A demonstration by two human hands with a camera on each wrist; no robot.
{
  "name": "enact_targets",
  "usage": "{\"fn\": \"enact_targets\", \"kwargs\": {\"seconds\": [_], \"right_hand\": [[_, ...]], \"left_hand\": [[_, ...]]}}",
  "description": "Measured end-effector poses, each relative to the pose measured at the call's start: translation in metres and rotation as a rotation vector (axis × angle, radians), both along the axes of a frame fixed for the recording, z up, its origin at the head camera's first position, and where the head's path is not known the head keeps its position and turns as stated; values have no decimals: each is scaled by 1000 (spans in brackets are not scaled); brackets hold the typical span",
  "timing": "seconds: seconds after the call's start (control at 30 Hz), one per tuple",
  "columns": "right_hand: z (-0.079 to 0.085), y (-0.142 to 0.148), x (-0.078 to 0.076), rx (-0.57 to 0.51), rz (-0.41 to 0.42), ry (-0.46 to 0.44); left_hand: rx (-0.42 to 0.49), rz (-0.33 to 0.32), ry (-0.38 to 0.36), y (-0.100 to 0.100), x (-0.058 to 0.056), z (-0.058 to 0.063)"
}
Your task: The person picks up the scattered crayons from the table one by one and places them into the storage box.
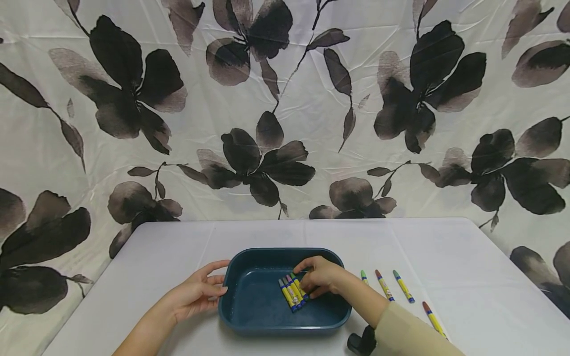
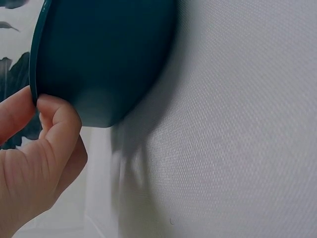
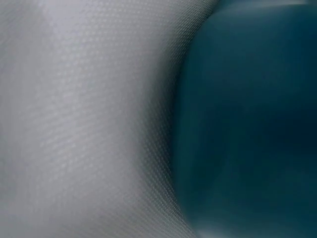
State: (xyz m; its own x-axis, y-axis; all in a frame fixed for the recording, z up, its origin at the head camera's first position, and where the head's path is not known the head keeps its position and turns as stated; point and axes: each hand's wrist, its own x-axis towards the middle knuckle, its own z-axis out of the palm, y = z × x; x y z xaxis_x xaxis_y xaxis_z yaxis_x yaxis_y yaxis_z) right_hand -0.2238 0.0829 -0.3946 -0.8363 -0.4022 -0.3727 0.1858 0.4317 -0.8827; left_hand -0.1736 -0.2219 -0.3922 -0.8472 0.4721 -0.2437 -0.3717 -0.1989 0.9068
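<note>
A dark blue rectangular dish [image 1: 249, 296] stands on the table. In the head view my left hand [image 1: 193, 296] is at its left end; the left wrist view shows thumb and finger pinching the dish's rim [image 2: 33, 59]. Inside the dish, several yellow-wrapped crayons [image 1: 289, 295] with blue bands lie side by side, slanted. My right hand [image 1: 319, 278] reaches over the right end and pinches the green-tipped crayon [image 1: 293, 276] at the right of this row, its index finger at the tip and thumb near the lower end. The right wrist view shows only the dish's outer wall [image 3: 247, 124] and cloth.
Right of the dish, several crayons lie loose: a green-tipped one [image 1: 363, 276] partly behind the right forearm, a brown one [image 1: 384, 284], another green one [image 1: 403, 286] and a reddish-brown one [image 1: 433, 319] by the sleeve. A flowered cloth [image 1: 329, 123] hangs behind the white table [image 1: 178, 247].
</note>
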Motion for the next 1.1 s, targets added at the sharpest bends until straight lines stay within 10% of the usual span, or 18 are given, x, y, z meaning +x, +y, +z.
{"fn": "enact_targets", "kwargs": {"seconds": [1.1], "right_hand": [[40,26,-1,-202,5,-62]], "left_hand": [[12,-8,-7,0,0,3]]}}
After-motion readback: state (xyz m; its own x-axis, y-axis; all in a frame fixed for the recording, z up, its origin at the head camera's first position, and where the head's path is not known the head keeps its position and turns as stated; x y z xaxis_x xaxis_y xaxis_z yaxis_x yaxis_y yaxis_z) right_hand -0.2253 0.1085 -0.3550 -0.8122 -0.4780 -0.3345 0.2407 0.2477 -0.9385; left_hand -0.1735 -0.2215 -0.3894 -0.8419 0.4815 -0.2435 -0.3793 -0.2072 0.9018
